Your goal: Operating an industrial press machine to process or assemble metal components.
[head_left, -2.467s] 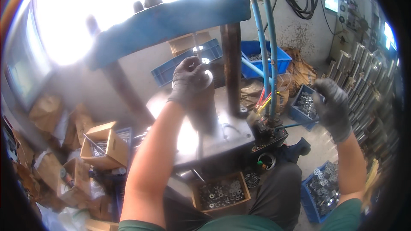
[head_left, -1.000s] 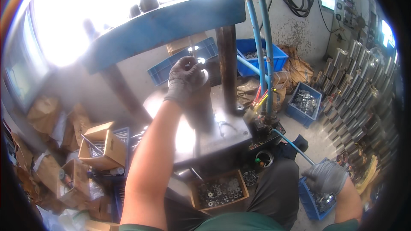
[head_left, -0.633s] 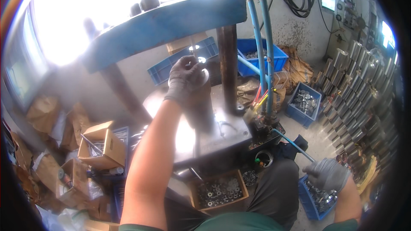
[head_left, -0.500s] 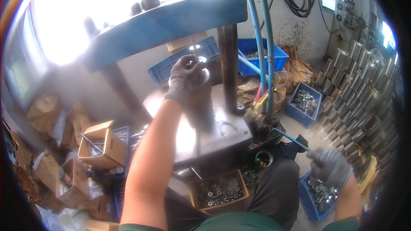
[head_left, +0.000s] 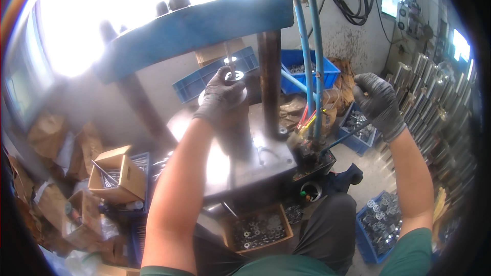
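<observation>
Up at the press, the left hand (head_left: 221, 93), in a dark grey glove, closes its fingers around a round metal ring piece (head_left: 232, 76) that sits on top of a dark steel cylinder (head_left: 232, 128), with a thin steel pin (head_left: 228, 57) rising through its centre toward the blue steel crossbeam (head_left: 194, 30). The cylinder stands on the shiny steel press table (head_left: 255, 158), just beside a dark upright column (head_left: 269, 79).

Off to the side, the right hand (head_left: 377, 101), also gloved, hangs in the air with its fingers curled together; whether it pinches anything I cannot tell. It is near two blue hoses (head_left: 312, 51) and above a blue plastic crate of metal parts (head_left: 358, 128). Below the table, between the knees, lies a brown cardboard box of small washers (head_left: 258, 230).
</observation>
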Demonstrator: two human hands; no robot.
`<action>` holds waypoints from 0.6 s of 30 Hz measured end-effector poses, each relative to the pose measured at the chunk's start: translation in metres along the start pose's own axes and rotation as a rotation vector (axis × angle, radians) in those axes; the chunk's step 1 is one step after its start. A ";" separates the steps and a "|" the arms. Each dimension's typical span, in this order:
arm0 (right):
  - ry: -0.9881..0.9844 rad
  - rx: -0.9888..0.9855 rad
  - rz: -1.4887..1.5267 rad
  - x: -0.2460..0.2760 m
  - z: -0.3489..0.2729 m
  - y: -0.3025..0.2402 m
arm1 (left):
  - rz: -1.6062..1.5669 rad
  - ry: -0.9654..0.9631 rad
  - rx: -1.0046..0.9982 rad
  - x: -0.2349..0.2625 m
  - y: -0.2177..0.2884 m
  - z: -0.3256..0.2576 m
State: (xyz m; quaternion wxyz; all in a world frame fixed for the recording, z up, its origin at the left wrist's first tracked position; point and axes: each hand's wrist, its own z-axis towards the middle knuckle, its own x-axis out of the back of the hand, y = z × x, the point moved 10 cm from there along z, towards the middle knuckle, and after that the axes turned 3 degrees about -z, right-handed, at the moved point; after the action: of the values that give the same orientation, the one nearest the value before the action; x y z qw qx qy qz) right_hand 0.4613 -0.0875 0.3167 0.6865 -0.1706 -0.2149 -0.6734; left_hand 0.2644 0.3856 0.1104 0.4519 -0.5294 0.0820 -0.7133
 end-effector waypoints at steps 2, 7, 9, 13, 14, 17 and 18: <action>-0.049 -0.071 -0.055 0.013 -0.024 0.026 | -0.553 0.147 0.225 0.092 0.045 0.030; -0.137 -0.068 -0.223 0.027 -0.061 0.029 | -1.250 0.566 0.426 0.263 0.046 -0.045; -0.102 0.040 -0.245 0.041 -0.074 -0.004 | -1.026 0.750 0.217 0.281 0.073 -0.085; -0.181 0.047 -0.135 0.082 -0.156 -0.033 | -1.538 0.410 0.250 0.313 0.173 -0.143; -0.203 0.108 -0.032 0.084 -0.164 -0.055 | -1.479 0.504 0.150 0.317 0.198 -0.167; -0.244 0.129 0.202 0.082 -0.189 -0.121 | -2.155 0.127 0.404 0.284 0.276 -0.227; -0.269 0.070 0.313 0.078 -0.194 -0.140 | -2.277 0.015 0.427 0.292 0.294 -0.234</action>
State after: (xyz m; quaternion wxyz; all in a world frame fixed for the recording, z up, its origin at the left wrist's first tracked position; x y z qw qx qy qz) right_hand 0.3342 -0.2602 0.1851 0.7534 -0.2665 -0.2986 -0.5217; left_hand 0.2256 -0.0829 0.0346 -0.3725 -0.2053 -0.5616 -0.7097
